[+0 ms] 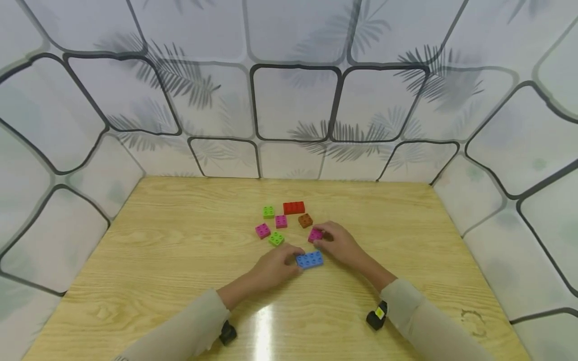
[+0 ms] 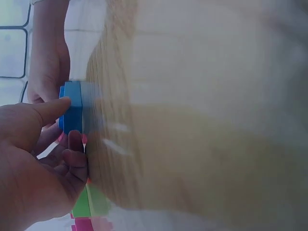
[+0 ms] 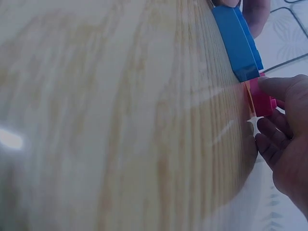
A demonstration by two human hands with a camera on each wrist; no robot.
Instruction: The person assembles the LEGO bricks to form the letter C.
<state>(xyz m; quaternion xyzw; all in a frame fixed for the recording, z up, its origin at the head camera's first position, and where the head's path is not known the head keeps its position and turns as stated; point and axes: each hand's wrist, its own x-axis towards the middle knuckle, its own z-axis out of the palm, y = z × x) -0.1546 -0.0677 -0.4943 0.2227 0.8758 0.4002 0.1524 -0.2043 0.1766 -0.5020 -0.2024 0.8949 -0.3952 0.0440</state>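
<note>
My left hand (image 1: 274, 266) grips one end of a blue building brick (image 1: 309, 259), long and studded on top, between thumb and fingers. In the left wrist view the thumb lies along a side of that blue brick (image 2: 73, 107). Just beyond it, my right hand (image 1: 341, 244) pinches a small magenta brick (image 1: 314, 235) at the tabletop. The right wrist view has thumb and fingers on the magenta brick (image 3: 261, 98), partly behind the end of the blue brick (image 3: 236, 41). Whether the two bricks touch I cannot tell there; from the head they look apart.
Beyond my hands lie a red brick (image 1: 294, 207), an orange-brown brick (image 1: 305, 220), two green bricks, one at the back (image 1: 268, 212) and one nearer (image 1: 276, 239), and two more magenta bricks (image 1: 281, 221). Patterned cloth walls (image 1: 293, 105) enclose the wooden table (image 1: 189, 225).
</note>
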